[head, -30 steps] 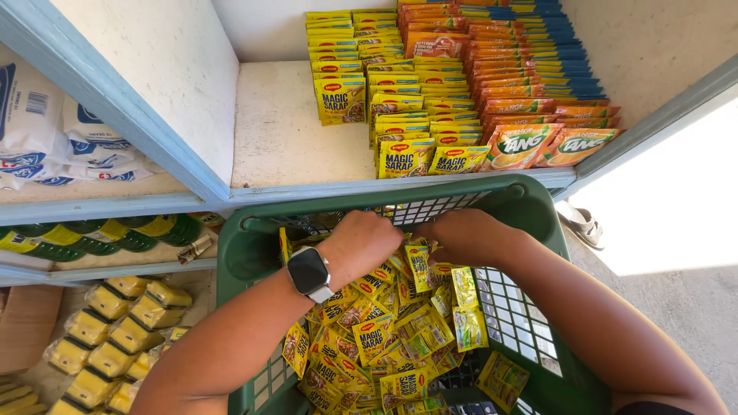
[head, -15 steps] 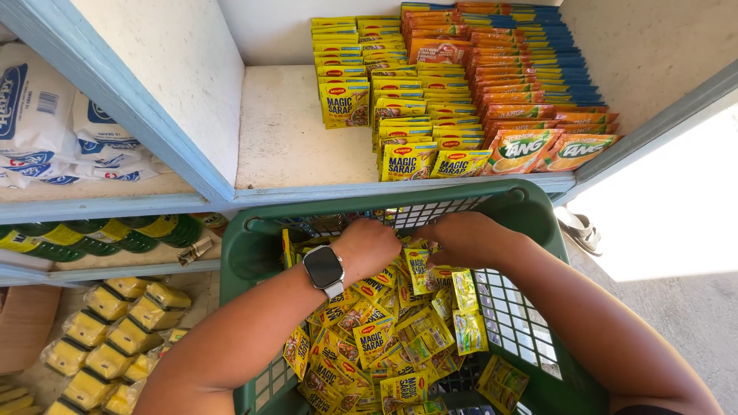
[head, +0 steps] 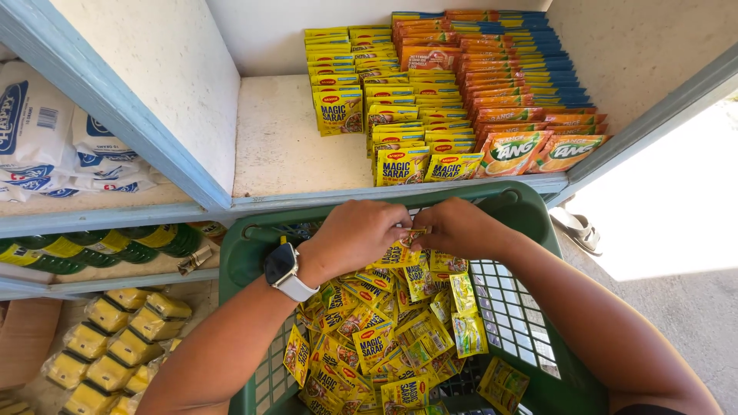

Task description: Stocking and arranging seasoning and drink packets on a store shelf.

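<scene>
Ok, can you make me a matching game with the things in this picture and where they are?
Things:
1. watch
2. green basket
3. orange packets
4. white bags

Places:
A. right end of the middle shelf
B. on the left wrist
C. under both hands, full of yellow packets
D. left shelf, behind the blue divider

Pairs: 1-B, 2-C, 3-A, 4-D

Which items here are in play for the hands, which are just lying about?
In play: left hand and right hand pinching yellow sachets over green basket; shelved yellow sachets.
Lying about: orange sachets, white bags, sandal.
</scene>
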